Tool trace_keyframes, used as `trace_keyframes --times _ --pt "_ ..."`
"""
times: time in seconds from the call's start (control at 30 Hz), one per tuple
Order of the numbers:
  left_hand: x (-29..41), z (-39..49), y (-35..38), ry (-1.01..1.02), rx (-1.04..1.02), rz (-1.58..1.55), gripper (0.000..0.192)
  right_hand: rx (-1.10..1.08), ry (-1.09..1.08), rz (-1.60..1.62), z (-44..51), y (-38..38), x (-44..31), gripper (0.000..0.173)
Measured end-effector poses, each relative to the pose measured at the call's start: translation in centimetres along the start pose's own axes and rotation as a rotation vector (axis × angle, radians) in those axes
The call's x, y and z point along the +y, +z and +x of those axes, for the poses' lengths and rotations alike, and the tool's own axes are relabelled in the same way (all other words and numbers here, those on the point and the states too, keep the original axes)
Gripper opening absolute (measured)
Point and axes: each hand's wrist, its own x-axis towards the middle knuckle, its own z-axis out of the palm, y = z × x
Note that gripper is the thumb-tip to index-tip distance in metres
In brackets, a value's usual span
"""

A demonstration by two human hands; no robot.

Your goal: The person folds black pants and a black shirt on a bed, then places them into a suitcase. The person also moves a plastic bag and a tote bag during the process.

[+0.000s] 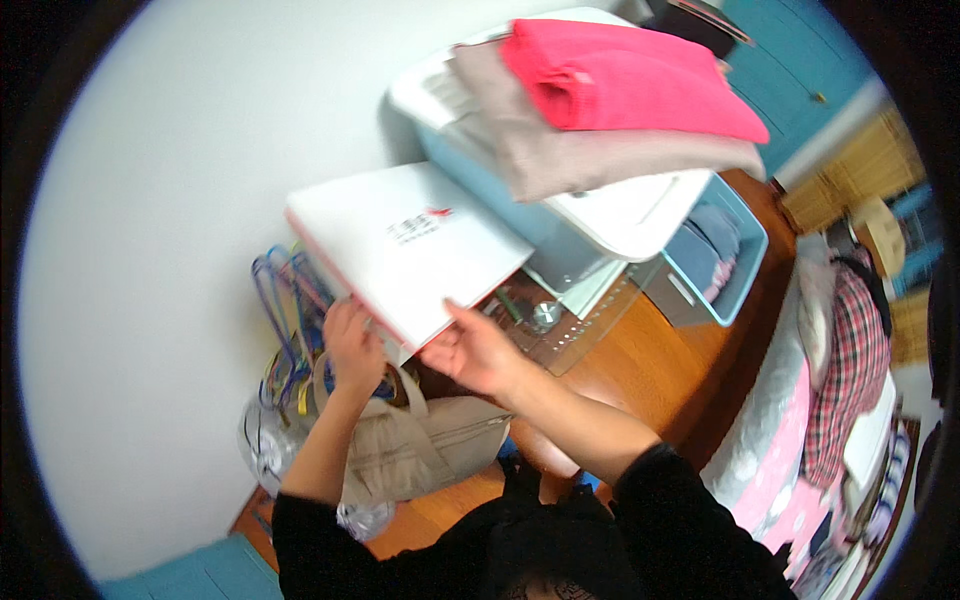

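A flat white box [420, 240] with red side edges bears writing and a small red mark on its lid. My left hand [352, 349] grips its near left edge. At the near corner, my right hand [480, 351] holds it with the thumb on top and the fingers underneath. The far side of the box lies close against a blue storage bin [510, 214]; whether it touches is unclear. A beige canvas bag [427, 442] stands below my hands, its handles rising near them. Left of my left hand are several coloured clothes hangers [281, 300].
On the bin's white lid [637, 217] lie a folded beige cloth [622, 161] and a folded pink cloth [630, 82]. A clear perforated panel [577, 330] is beneath. An open blue bin [742, 247] holds clothes. To the right is a bed [765, 450] with a plaid garment [847, 375].
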Motion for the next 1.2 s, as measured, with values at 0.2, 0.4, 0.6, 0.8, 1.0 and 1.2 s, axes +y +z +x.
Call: trace_keyframes --times 0.2,0.4,0.6,0.8,1.0,1.2 --pt "-0.8 -2.1 -3.1 -0.23 0.056 -0.196 0.017 0.174 0.095 -0.371 0.7 -4.6 1.6 0.044" --pt "2.1 -2.2 -3.1 -0.323 -0.012 -0.375 0.016 0.17 0.024 -0.394 -5.8 -11.3 0.4 0.032" --pt "10.2 1.4 -2.8 -0.277 -0.204 -0.793 0.029 0.628 -0.197 -0.426 -20.2 -26.2 -0.6 0.021" --pt "30.6 6.2 -6.7 -0.046 -0.724 -1.851 0.069 1.287 -0.26 -0.502 -40.9 -41.9 8.4 0.026" --pt "47.1 4.7 -13.3 0.122 -1.392 -2.331 0.063 1.674 -0.43 0.057 -59.6 -49.2 25.4 0.017" --pt "57.8 4.4 -18.8 0.224 -1.891 -2.16 0.052 1.659 -0.577 0.527 -68.7 -50.4 39.8 0.011"
